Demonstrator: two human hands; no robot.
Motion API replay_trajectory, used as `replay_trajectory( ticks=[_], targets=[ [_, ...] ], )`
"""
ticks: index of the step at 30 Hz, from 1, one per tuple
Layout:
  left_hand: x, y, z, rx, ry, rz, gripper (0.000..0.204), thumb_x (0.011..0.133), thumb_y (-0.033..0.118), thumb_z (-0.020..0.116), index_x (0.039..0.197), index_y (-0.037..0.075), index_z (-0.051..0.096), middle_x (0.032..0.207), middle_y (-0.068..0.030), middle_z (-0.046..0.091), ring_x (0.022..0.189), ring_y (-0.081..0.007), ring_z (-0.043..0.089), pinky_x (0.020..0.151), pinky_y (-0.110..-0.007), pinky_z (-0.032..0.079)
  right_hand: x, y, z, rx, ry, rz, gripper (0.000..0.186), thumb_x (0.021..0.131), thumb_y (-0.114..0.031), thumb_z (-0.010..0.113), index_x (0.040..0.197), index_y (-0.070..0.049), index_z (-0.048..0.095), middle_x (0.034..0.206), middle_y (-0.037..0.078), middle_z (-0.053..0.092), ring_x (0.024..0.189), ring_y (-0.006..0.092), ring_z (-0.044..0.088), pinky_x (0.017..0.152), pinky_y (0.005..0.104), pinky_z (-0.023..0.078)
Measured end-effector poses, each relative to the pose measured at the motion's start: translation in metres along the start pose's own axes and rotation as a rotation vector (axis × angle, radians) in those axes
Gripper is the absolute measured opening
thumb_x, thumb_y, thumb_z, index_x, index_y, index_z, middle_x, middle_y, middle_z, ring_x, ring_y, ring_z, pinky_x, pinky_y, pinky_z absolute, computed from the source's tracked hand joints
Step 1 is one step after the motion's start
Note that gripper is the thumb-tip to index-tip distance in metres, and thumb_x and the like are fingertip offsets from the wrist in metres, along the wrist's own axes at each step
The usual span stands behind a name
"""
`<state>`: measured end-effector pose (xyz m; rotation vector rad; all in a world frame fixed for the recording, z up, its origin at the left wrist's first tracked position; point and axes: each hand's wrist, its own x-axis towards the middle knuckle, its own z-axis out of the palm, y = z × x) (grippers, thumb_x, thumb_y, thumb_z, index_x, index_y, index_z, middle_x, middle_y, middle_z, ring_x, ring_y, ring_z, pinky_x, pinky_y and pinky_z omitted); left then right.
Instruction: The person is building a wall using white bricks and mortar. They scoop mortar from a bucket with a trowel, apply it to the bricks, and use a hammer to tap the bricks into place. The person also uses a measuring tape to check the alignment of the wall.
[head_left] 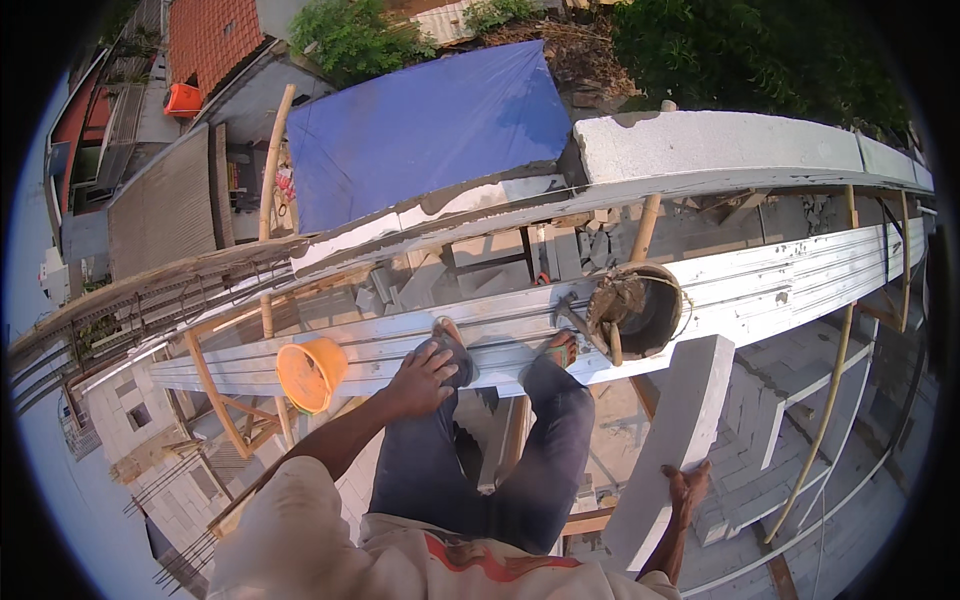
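My left hand (421,378) rests on my left leg at the knee, its fingers spread over the dark trousers. On the right, my right hand (688,487) grips the side edge of a long light grey building block (682,425), thumb over its face. What supports the block's lower end is hidden. Ahead of my right foot, a dark bucket (662,312) holds mortar, with a wooden-handled tool (615,343) in it. A hammer-like tool (573,316) lies beside the bucket. An orange bucket (311,374) stands left of my feet, smeared with dried mortar inside.
My sandalled feet are on a ribbed metal plank (480,325) high above ground. Beyond it runs a wall of pale blocks (715,150). Bamboo poles (273,170) rise around the scaffold. Loose blocks and rubble lie below; a blue tarp (430,125) spreads past the wall.
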<state>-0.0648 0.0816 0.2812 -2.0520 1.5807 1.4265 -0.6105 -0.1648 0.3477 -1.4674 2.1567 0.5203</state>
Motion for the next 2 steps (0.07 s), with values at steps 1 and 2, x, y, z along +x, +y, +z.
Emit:
replay_trajectory(
  ticks=[1, 2],
  targets=[
    [-0.020, 0.002, 0.010, 0.010, 0.000, 0.035, 0.064, 0.100, 0.042, 0.063, 0.151, 0.005, 0.053, 0.166, -0.0165, 0.038, 0.159, -0.0404, 0.022, 0.129, -0.050, 0.021, -0.013, 0.014, -0.007, -0.017, -0.021, -0.041, 0.095, 0.055, -0.026, 0.092, 0.135, 0.008, 0.052, 0.123, 0.033, 0.069, 0.113, 0.0507, 0.068, 0.103, 0.0509, 0.052],
    [-0.033, -0.002, 0.031, 0.026, 0.000, 0.069, 0.064, 0.100, 0.041, 0.062, 0.151, 0.004, 0.052, 0.167, -0.0174, 0.037, 0.159, -0.0411, 0.022, 0.129, -0.051, 0.021, -0.033, 0.010, -0.021, -0.071, -0.041, -0.042, 0.096, 0.055, -0.025, 0.093, 0.135, 0.007, 0.052, 0.122, 0.032, 0.069, 0.113, 0.0505, 0.068, 0.102, 0.0509, 0.053]
  ],
)
